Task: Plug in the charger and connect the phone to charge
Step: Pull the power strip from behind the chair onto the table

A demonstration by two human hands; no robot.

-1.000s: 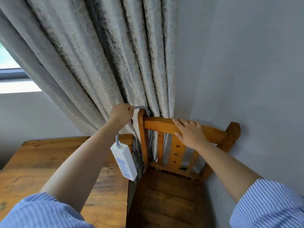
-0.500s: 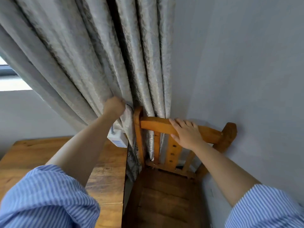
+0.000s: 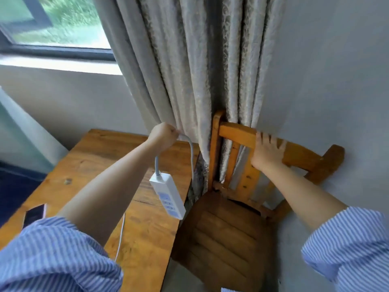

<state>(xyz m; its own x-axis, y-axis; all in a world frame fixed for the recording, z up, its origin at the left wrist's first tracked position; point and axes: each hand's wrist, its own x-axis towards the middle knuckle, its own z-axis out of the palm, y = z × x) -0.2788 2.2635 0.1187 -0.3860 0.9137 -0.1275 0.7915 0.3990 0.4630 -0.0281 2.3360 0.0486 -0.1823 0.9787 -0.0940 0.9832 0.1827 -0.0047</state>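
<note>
From the head view, the left hand [image 3: 163, 135] is fisted around the grey cord [image 3: 190, 148] close against the curtain [image 3: 189, 81], and the white power strip [image 3: 168, 196] dangles from that cord over the right edge of the tabletop [image 3: 88, 165], tilted with its sockets facing up. Half a second ago the strip was drawn up tight under the fist, half hidden by the curtain; now it hangs lower and in full sight, with the cord looping down beside the drapery. The right hand [image 3: 266, 153] lies spread flat on the top rail of the wooden chair [image 3: 231, 218], fingers open and motion-blurred, much where it was before. A dark phone [image 3: 34, 214] lies at the tabletop's left edge, partly behind the striped sleeve [image 3: 52, 256], and a thin white cable [image 3: 121, 234] runs across the wood nearby. More of the window [image 3: 52, 22] shows than earlier.
</note>
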